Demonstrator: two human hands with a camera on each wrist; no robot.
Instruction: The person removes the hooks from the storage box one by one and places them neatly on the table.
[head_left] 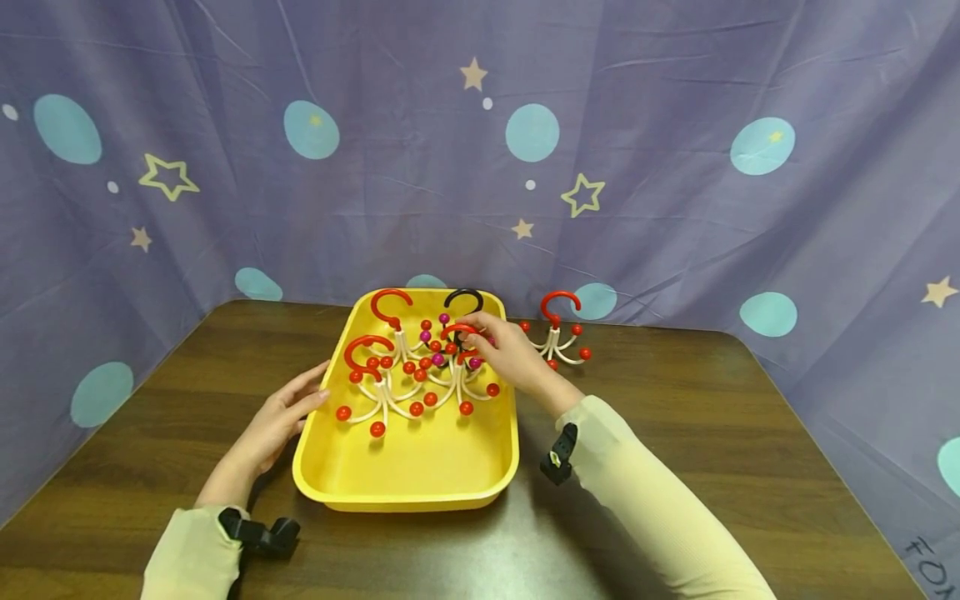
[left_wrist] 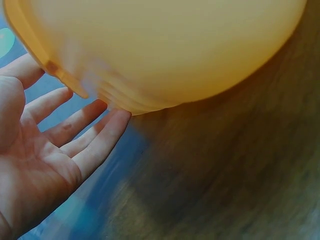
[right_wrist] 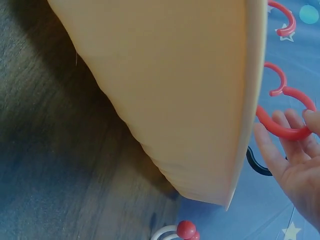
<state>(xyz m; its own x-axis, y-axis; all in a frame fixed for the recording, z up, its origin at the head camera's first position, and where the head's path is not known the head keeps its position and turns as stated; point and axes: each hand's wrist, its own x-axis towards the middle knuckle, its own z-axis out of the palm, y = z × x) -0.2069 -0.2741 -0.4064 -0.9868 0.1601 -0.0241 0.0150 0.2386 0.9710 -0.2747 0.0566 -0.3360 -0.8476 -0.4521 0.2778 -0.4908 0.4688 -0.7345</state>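
My right hand (head_left: 510, 350) pinches the red hook (right_wrist: 285, 132) of a multi-arm hanger (head_left: 458, 377), whose white arms end in red balls. This hanger stands over the right half of a yellow tray (head_left: 420, 475). Against the tray's left side rests my left hand (head_left: 276, 423); in the left wrist view its fingers (left_wrist: 100, 147) are spread and nearly straight along the outer wall. Two similar red-hooked hangers stand in the tray, one at front left (head_left: 383, 396), one behind it (head_left: 400, 340). A black-hooked hanger (head_left: 463, 294) with magenta balls is partly hidden behind my right hand.
Another red-hooked hanger (head_left: 554, 340) stands on the brown wooden table (head_left: 675, 417), just right of the tray's far corner. Behind the table hangs a purple curtain (head_left: 420, 183) with stars and dots. Dark wrist cameras sit on both sleeves.
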